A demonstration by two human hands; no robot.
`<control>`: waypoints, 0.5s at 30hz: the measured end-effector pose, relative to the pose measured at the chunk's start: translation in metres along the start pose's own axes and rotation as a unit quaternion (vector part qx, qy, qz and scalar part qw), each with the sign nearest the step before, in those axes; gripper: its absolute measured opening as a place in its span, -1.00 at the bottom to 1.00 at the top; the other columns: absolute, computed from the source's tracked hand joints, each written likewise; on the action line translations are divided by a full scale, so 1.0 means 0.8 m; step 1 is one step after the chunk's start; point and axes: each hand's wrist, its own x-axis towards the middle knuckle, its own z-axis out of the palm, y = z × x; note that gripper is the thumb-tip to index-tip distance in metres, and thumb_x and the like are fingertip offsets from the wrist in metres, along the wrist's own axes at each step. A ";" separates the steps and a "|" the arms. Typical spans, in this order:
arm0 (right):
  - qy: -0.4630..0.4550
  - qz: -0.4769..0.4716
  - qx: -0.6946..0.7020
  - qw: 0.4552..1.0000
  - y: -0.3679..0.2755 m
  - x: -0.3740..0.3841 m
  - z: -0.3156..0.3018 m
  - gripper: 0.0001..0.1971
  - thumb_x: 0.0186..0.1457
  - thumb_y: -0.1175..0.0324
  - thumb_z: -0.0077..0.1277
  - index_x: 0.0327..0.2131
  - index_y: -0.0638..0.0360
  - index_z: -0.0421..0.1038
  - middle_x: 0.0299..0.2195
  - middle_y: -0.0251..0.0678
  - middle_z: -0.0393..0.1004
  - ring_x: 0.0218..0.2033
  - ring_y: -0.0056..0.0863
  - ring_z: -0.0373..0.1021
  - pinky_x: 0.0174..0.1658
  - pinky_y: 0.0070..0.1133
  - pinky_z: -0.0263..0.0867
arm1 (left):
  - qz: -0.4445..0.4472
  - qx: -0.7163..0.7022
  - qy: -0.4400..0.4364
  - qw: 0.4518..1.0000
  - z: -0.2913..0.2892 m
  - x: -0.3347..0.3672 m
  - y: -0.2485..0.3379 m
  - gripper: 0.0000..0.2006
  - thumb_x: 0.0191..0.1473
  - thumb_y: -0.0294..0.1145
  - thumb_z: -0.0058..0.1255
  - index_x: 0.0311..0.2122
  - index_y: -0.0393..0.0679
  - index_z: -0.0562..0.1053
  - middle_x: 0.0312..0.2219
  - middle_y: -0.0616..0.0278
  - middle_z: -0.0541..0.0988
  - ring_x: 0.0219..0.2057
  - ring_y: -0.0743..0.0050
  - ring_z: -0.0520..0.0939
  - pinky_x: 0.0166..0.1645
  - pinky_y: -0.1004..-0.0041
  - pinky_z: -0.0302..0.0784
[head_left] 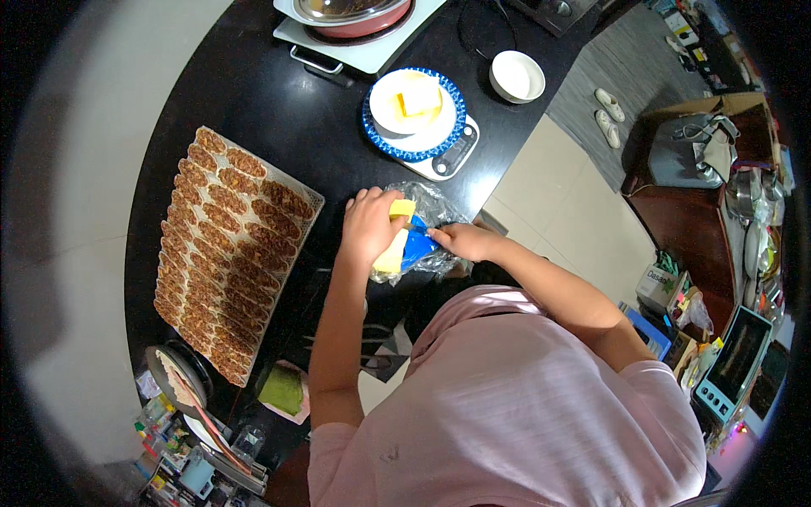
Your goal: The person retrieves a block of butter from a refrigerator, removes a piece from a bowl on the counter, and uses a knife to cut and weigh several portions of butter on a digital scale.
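Pink shirt cloth [541, 406] fills the lower middle, nearest the camera, with a bare forearm reaching up on each side of it toward the edge of a black counter [211, 84]. Left hand [369, 221] lies over the upper part of a yellow block [391, 257], its fingers bent and close together and its thumb turned toward the block's right side. Right hand [460, 240] comes in from the right, its fingers closed on the handle of a small knife [416, 228], whose tip points left and meets the block near the left thumb; whether the blade has gone in cannot be made out. Beneath the block, to the right, a blue sheet [417, 251] shows, and crumpled clear plastic [431, 199] spreads around both at the counter's edge.

Just beyond the hands stands a white scale [457, 157], bearing a blue-rimmed plate [459, 106]; on that sits a white bowl [384, 108] with yellow pieces [419, 97] in it. Farther right is a second bowl [517, 77]. At the far side a red pan [365, 25] under a glass lid rests on a white hotplate [369, 59]. Left of the hands, a pale tray [314, 203] carries rows of brown ovals [246, 162]. Slippers [609, 105] lie on the floor [541, 182] at the right.
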 end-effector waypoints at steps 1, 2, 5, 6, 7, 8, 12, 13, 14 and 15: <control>0.015 0.000 -0.021 1.000 -0.001 0.000 -0.005 -0.38 0.24 -0.15 -0.41 -0.32 0.22 0.49 -0.33 0.07 0.52 -0.22 0.06 0.43 -0.08 -0.21 0.30 | 0.007 0.015 -0.016 1.000 0.000 0.012 -0.002 -0.73 -0.11 -0.26 0.20 -0.25 -0.10 0.53 -0.35 0.20 0.56 -0.19 0.16 0.50 -0.05 0.23 0.35; 0.028 -0.003 -0.053 0.998 -0.003 -0.002 -0.010 -0.38 0.24 -0.15 -0.41 -0.31 0.22 0.49 -0.34 0.06 0.52 -0.23 0.05 0.44 -0.09 -0.20 0.31 | 0.012 0.004 -0.040 0.999 -0.002 0.020 -0.004 -0.74 -0.12 -0.25 0.21 -0.29 -0.09 0.54 -0.39 0.22 0.56 -0.21 0.18 0.51 -0.04 0.22 0.34; 0.074 -0.012 -0.146 0.986 -0.012 -0.018 -0.019 -0.41 0.23 -0.13 -0.36 -0.32 0.23 0.49 -0.40 0.02 0.53 -0.29 0.00 0.47 -0.15 -0.19 0.34 | 0.018 -0.035 -0.087 0.995 -0.016 0.033 -0.002 -0.77 -0.17 -0.22 0.25 -0.39 -0.06 0.54 -0.48 0.25 0.55 -0.25 0.23 0.52 -0.05 0.22 0.32; 0.092 -0.017 -0.149 0.984 -0.014 -0.023 -0.023 -0.42 0.23 -0.12 -0.34 -0.32 0.24 0.49 -0.42 0.02 0.53 -0.31 -0.01 0.47 -0.17 -0.20 0.35 | 0.016 -0.051 -0.085 0.995 -0.023 0.034 0.002 -0.78 -0.18 -0.22 0.26 -0.40 -0.07 0.54 -0.50 0.25 0.55 -0.28 0.25 0.52 -0.07 0.23 0.32; 0.111 -0.021 -0.151 0.982 -0.016 -0.030 -0.029 -0.43 0.23 -0.11 -0.33 -0.33 0.24 0.49 -0.43 0.02 0.53 -0.33 -0.02 0.48 -0.20 -0.20 0.36 | 0.014 -0.067 -0.083 0.994 -0.028 0.033 0.005 -0.78 -0.19 -0.21 0.26 -0.42 -0.07 0.54 -0.52 0.25 0.54 -0.30 0.26 0.52 -0.08 0.25 0.32; 0.129 -0.026 -0.153 0.979 -0.017 -0.036 -0.033 -0.44 0.23 -0.10 -0.32 -0.33 0.24 0.49 -0.45 0.02 0.53 -0.35 -0.03 0.48 -0.22 -0.21 0.37 | 0.022 -0.088 -0.074 0.993 -0.029 0.034 0.005 -0.78 -0.19 -0.22 0.26 -0.42 -0.07 0.54 -0.52 0.26 0.54 -0.32 0.28 0.52 -0.10 0.27 0.32; 0.193 -0.076 -0.185 0.961 -0.021 -0.059 -0.057 -0.49 0.22 -0.06 -0.26 -0.38 0.23 0.46 -0.60 -0.03 0.50 -0.51 -0.06 0.48 -0.40 -0.24 0.40 | 0.077 -0.102 -0.024 0.991 -0.052 0.044 0.016 -0.78 -0.20 -0.22 0.27 -0.44 -0.07 0.54 -0.54 0.29 0.53 -0.40 0.34 0.49 -0.19 0.35 0.31; 0.221 -0.088 -0.196 0.951 -0.023 -0.063 -0.065 -0.51 0.22 -0.05 -0.25 -0.39 0.23 0.45 -0.64 -0.05 0.49 -0.56 -0.07 0.47 -0.45 -0.25 0.39 | 0.095 -0.089 -0.007 0.991 -0.064 0.044 0.025 -0.78 -0.20 -0.22 0.27 -0.44 -0.08 0.54 -0.54 0.30 0.53 -0.42 0.35 0.48 -0.20 0.37 0.31; 0.235 -0.096 -0.198 0.947 -0.026 -0.065 -0.078 -0.51 0.22 -0.05 -0.24 -0.39 0.22 0.45 -0.64 -0.06 0.48 -0.56 -0.07 0.47 -0.45 -0.25 0.39 | 0.103 -0.078 0.022 0.991 -0.072 0.050 0.030 -0.78 -0.20 -0.22 0.27 -0.44 -0.08 0.54 -0.55 0.31 0.52 -0.43 0.36 0.48 -0.21 0.37 0.30; 0.250 -0.103 -0.199 0.942 -0.031 -0.068 -0.094 -0.52 0.22 -0.04 -0.24 -0.39 0.22 0.45 -0.65 -0.06 0.48 -0.57 -0.08 0.47 -0.46 -0.24 0.38 | 0.111 -0.066 0.050 0.990 -0.081 0.062 0.032 -0.78 -0.19 -0.22 0.27 -0.44 -0.07 0.54 -0.56 0.31 0.52 -0.45 0.37 0.47 -0.22 0.37 0.30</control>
